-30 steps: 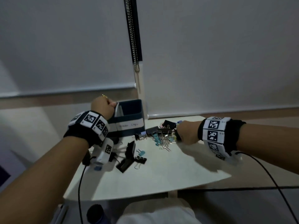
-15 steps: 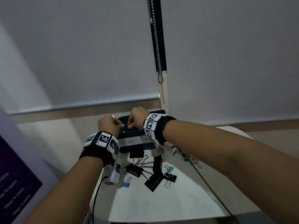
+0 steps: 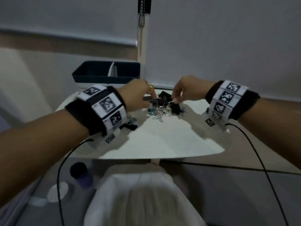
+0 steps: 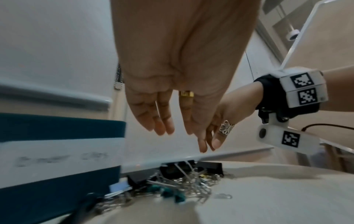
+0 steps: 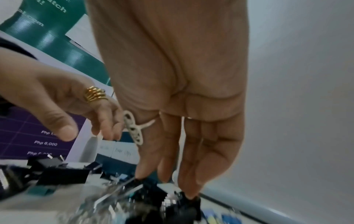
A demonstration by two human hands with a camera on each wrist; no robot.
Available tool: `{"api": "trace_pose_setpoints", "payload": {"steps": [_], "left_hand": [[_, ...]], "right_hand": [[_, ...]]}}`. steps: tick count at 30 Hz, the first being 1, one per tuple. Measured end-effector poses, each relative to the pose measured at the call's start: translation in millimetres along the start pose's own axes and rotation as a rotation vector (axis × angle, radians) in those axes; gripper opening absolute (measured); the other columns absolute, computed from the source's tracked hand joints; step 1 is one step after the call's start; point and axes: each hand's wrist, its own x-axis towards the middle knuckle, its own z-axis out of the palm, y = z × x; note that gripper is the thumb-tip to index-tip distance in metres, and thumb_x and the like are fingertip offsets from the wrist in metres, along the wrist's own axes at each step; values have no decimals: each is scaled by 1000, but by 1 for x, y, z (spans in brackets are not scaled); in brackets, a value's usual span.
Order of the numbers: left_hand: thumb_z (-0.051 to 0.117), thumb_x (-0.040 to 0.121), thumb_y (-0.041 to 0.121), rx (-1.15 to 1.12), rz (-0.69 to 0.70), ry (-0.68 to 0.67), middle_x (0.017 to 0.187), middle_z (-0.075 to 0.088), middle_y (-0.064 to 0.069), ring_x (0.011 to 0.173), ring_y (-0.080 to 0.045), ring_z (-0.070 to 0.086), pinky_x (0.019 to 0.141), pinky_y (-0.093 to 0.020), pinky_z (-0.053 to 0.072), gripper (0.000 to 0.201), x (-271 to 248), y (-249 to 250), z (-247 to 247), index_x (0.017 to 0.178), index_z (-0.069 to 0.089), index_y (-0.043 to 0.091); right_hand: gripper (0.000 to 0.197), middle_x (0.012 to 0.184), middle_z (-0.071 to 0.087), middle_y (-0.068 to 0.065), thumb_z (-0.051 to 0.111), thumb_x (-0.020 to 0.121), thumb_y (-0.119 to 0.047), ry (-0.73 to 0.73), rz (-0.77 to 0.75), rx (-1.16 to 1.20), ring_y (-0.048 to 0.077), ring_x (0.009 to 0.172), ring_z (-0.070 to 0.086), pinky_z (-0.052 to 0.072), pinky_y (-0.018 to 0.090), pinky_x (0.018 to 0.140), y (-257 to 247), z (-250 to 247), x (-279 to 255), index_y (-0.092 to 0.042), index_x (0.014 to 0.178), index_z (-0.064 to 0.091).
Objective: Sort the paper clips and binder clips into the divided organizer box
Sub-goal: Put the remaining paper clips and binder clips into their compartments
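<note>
The dark blue organizer box with a white divider stands at the back left of the white table. Right of it lies a tangled pile of paper clips and binder clips. My left hand hangs just above the pile with straight fingers and holds nothing. From the other side my right hand reaches down, its fingertips touching a black binder clip. Its thumb is hidden.
More binder clips, black and teal, lie under my left wrist. A dark-capped bottle stands below the table's front edge. Wrist cables trail off the table. Window blinds with a bead chain close the back.
Half a second ago both hands were at the box. Both have since come down over the clip pile to its right, and the head view has tilted downward.
</note>
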Motion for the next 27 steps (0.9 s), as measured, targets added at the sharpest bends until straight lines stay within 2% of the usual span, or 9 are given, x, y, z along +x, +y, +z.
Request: {"api": "trace_pose_setpoints", "payload": {"steps": [2, 5, 8, 12, 16, 18, 22, 25, 27], "left_hand": [[64, 84, 28, 10, 6, -63, 103, 57, 0, 104, -19, 54, 88, -27, 39, 37, 18, 21, 10, 120, 59, 22], [68, 81, 27, 102, -25, -181, 118, 61, -7, 109, -24, 56, 92, -30, 43, 43, 43, 42, 22, 120, 58, 13], [67, 82, 29, 166, -109, -243, 114, 64, -10, 105, -27, 60, 90, -32, 46, 39, 57, 46, 29, 113, 60, 6], [68, 81, 32, 125, -207, -192, 109, 67, -7, 102, -23, 62, 89, -31, 49, 38, 63, 42, 35, 110, 63, 9], [71, 77, 28, 93, -230, -139, 104, 67, -5, 96, -20, 63, 86, -31, 53, 35, 62, 39, 40, 106, 65, 10], [70, 77, 22, 38, -243, -76, 107, 66, -6, 98, -19, 61, 86, -29, 52, 35, 60, 36, 40, 109, 63, 10], [68, 78, 17, -102, -256, 30, 122, 56, -3, 108, -16, 54, 90, -26, 46, 50, 56, 29, 28, 125, 51, 16], [67, 79, 14, -168, -237, 114, 127, 52, -1, 116, -15, 50, 95, -26, 44, 51, 47, 20, 15, 126, 50, 20], [66, 80, 12, -196, -225, 168, 124, 54, 1, 113, -13, 53, 92, -23, 45, 48, 36, 14, 5, 124, 53, 21]], "right_hand": [[26, 108, 70, 8, 68, 80, -12, -27, 34, -44, 23, 102, 61, 42, 23, 82, 13, 14, -9, -11, 106, 70], [42, 116, 65, 8, 70, 79, -28, 5, 27, -94, 26, 107, 58, 44, 27, 89, 22, 29, -13, -14, 117, 62], [46, 112, 66, 6, 67, 80, -38, -46, -18, -62, 25, 104, 58, 39, 23, 79, 26, 33, -7, -18, 120, 60], [42, 104, 66, 5, 70, 77, -38, -72, -45, -53, 22, 95, 59, 36, 22, 71, 29, 32, 4, -13, 110, 65], [39, 106, 66, 3, 74, 73, -27, -19, -59, 4, 20, 101, 59, 42, 24, 75, 35, 30, 8, -12, 108, 64], [41, 105, 66, 3, 77, 70, -22, 39, -85, 34, 19, 97, 60, 45, 24, 77, 39, 29, 5, -11, 107, 64], [40, 106, 63, 8, 72, 72, -12, 183, -127, 42, 22, 92, 58, 47, 26, 72, 44, 29, 1, -11, 109, 57], [40, 104, 59, 8, 71, 70, -7, 259, -110, 73, 20, 87, 55, 42, 23, 62, 47, 27, -1, -11, 107, 55], [42, 103, 60, 8, 72, 69, -10, 312, -126, 74, 20, 84, 55, 45, 25, 65, 44, 24, -4, -11, 108, 55]]}}
